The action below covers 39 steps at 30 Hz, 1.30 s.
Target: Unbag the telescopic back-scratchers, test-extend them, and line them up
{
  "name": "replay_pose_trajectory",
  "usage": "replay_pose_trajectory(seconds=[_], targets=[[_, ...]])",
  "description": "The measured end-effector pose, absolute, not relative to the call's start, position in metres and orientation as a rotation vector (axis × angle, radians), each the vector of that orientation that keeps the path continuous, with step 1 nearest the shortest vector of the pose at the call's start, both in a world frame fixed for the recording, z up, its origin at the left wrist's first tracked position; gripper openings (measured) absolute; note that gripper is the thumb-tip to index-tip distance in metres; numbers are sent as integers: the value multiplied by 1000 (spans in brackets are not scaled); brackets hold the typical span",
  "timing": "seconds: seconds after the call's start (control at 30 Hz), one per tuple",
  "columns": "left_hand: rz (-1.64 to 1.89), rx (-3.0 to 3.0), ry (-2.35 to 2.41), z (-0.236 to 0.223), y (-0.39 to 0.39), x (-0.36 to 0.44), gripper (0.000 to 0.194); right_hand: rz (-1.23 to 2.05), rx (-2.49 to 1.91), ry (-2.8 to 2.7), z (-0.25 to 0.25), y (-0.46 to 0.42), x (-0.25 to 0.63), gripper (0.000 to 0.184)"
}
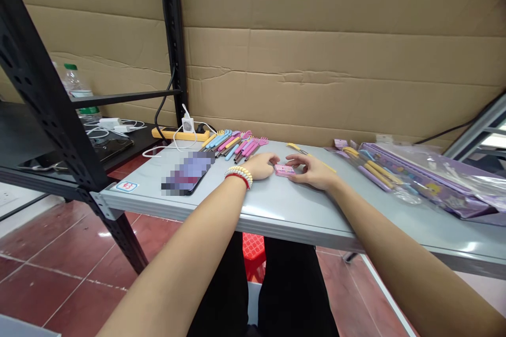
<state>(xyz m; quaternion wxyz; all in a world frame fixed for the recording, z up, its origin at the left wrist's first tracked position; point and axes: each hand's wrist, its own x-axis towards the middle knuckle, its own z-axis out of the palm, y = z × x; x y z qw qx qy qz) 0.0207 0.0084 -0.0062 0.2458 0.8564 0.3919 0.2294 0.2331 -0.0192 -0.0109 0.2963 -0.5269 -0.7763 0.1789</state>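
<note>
At centre frame, the left hand and right hand flank a pink packet on the table, probably to steady it; right grip spread, left unclear.

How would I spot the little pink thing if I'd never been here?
Find the gray table by the cardboard wall. On it, look between the left hand and right hand for the pink block. It is short and flat, unlike the long sticks lying further left.
</note>
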Motion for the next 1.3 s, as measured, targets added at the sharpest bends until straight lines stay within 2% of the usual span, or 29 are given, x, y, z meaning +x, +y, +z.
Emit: replay_pose_trajectory(seconds=[0.67, 0.73, 0.83, 0.9, 1.0, 1.1, 1.3], targets=[[617, 2308, 1125, -4, 4, 22, 46, 532, -1396, -2055, -8, -17, 229, 56], [625, 2306, 1140, -5, 5, 21, 46, 464, -1405, -2028, -5, -17, 231, 52], [651, 2318, 1165, -7, 8, 21, 45, 195, -1503, -1886, -1, -17, 241, 35], [709, 2351, 1202, -7, 10, 20, 41, -63, -1675, -1722, 1, -16, 252, 31], [870, 2393, 1293, -7, 13, 21, 32, -319, -1995, -1503, -1, -14, 269, 40], [1061, 2399, 1363, -7, 15, 21, 23, -290, -2253, -1480, -7, -9, 280, 44], [1343, 2291, 1347, -7, 18, 21, 10, -137, -2267, -1509, -10, -3, 286, 21]])
